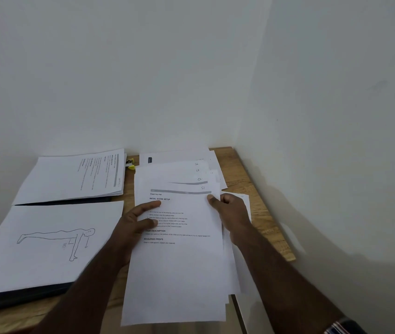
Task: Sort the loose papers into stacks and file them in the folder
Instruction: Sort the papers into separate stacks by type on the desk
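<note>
A fanned pile of loose printed papers [179, 261] lies on the right part of the wooden table [247, 179], its near end hanging over the table's front edge. My left hand [138, 220] rests on the top sheet's left side with straight fingers. My right hand [230, 210] pinches the top sheet's right edge, thumb on top. A dark open folder [18, 298] lies to the left. One stack of text pages [71, 179] sits on its far half. A sheet with a drawn plank figure [47, 239] tops the near half.
A yellow clip [131, 165] lies at the back between the folder and the loose pile. White walls close the table in behind and on the right. A striped band [336, 327] is on my right wrist.
</note>
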